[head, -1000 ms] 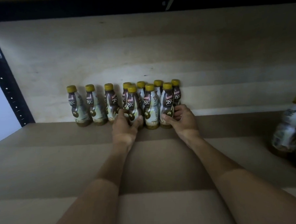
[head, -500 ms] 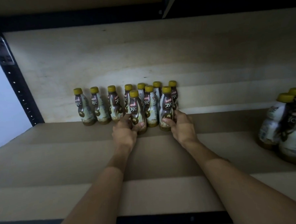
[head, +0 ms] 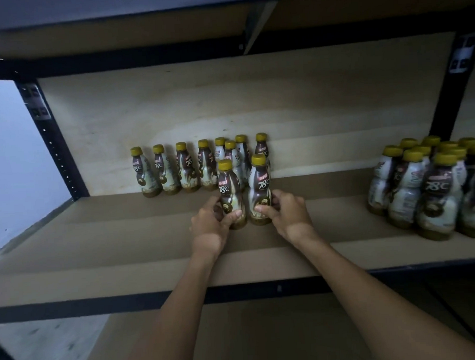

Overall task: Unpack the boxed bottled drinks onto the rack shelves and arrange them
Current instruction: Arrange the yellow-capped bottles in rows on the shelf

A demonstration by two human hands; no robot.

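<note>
While your left hand [head: 210,225] grips one upright bottle [head: 229,190] low down and your right hand [head: 286,215] grips a second bottle [head: 259,188] just beside it, both stand on the shelf [head: 110,241], with the back row [head: 186,168] straight ahead of both grips.

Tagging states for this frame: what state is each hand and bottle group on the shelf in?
left hand, grips left front bottle low on its body.
right hand, grips right front bottle low on its body.
left front bottle, upright, capped.
right front bottle, upright, capped.
back-row bottles, upright, capped, by the rear panel.
right cluster of bottles, upright, capped, untouched.
</note>
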